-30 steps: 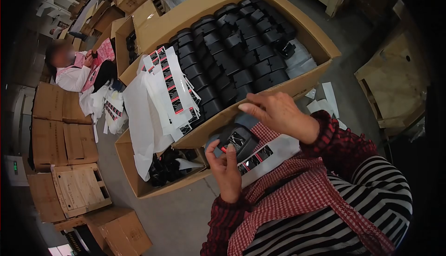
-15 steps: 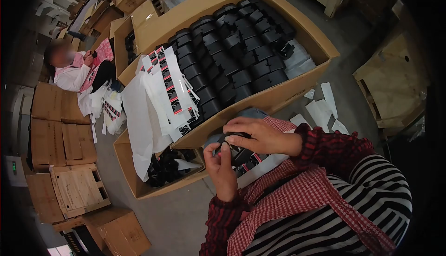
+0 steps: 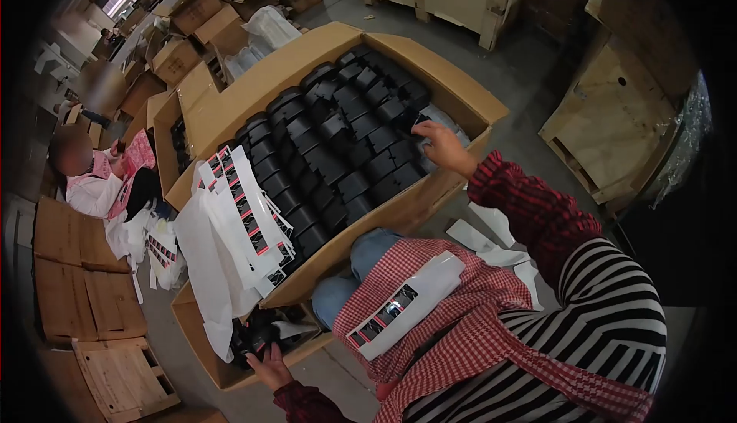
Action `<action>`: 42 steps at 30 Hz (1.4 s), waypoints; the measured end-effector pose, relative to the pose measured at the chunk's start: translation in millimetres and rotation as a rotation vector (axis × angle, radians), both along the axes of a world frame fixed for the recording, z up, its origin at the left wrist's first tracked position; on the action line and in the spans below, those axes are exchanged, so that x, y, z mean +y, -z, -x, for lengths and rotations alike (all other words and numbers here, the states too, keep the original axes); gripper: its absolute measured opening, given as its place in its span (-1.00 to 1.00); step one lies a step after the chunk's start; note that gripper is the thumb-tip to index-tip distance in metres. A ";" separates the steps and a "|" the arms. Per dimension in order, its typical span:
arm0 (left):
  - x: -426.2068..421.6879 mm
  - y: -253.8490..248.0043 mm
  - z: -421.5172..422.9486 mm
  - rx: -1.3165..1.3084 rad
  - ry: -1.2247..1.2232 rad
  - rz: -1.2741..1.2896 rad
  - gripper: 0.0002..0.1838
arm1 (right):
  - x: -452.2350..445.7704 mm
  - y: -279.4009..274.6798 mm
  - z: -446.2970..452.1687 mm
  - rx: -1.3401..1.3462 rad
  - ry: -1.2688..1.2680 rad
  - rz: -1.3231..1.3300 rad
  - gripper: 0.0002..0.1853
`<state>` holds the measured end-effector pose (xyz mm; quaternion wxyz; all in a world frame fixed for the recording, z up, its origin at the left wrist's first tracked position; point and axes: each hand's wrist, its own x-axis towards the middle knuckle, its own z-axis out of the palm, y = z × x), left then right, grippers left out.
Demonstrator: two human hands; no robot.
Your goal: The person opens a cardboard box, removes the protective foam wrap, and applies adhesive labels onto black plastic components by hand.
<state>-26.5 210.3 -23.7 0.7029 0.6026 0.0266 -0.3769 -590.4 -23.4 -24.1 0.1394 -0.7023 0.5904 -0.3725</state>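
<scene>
My right hand [image 3: 447, 149] reaches over the near right side of a large carton [image 3: 430, 200]. Its fingertips pinch a black plastic part [image 3: 419, 118] at the end of a row. Rows of similar black parts [image 3: 330, 158] fill that carton. Low on the left, my left hand [image 3: 270, 366] is palm up with fingers spread, its fingertips beside a black part [image 3: 257, 334] in a smaller carton [image 3: 219, 369]. A strip of black-and-red stickers [image 3: 395, 309] lies on the checked apron over my lap.
A stack of sticker sheets [image 3: 244, 212] drapes over the large carton's left edge. Beyond it a seated person [image 3: 100, 181] works beside stacked cartons [image 3: 77, 250]. White paper scraps [image 3: 484, 242] lie on the floor at right, near a wooden crate [image 3: 606, 116].
My hands have parted from the black part they held together above my lap. The right moved up into the large carton, the left down to the smaller one. The view has shifted.
</scene>
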 end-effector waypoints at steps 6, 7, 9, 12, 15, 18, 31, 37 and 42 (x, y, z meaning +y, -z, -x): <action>-14.5 -17.4 47.1 -0.251 0.378 -0.079 -0.45 | -26.3 14.0 17.7 0.480 -0.106 -0.119 -0.57; -19.0 -20.0 61.7 -0.245 0.478 -0.004 -0.47 | -26.3 7.6 14.5 0.539 -0.083 -0.292 -0.57; -24.3 -37.2 91.7 -0.253 0.470 0.025 -0.55 | -36.5 13.8 15.3 0.559 -0.003 -0.374 -0.54; -25.8 -58.9 117.4 -0.287 0.496 0.056 -0.66 | -38.6 8.2 20.8 0.451 0.128 -0.365 -0.53; -25.3 -85.2 140.6 -0.305 0.568 0.086 -0.72 | -32.4 -7.1 19.7 -0.240 0.030 -0.315 -0.58; -33.3 -108.8 167.5 -0.286 0.836 0.093 -0.67 | 20.8 -86.7 -6.2 -1.041 -0.412 -0.634 -0.61; -61.8 -137.0 245.3 0.041 1.149 0.100 -0.57 | 74.0 -116.9 -139.5 -0.956 -0.819 -0.831 -0.53; -54.5 -106.1 237.6 -0.195 1.421 0.217 -0.60 | 90.2 -108.6 -142.2 -0.446 -1.040 -0.752 -0.50; -55.1 -114.6 240.7 0.038 1.326 0.076 -0.66 | 99.9 -83.5 -153.6 -0.917 -0.557 -0.822 -0.71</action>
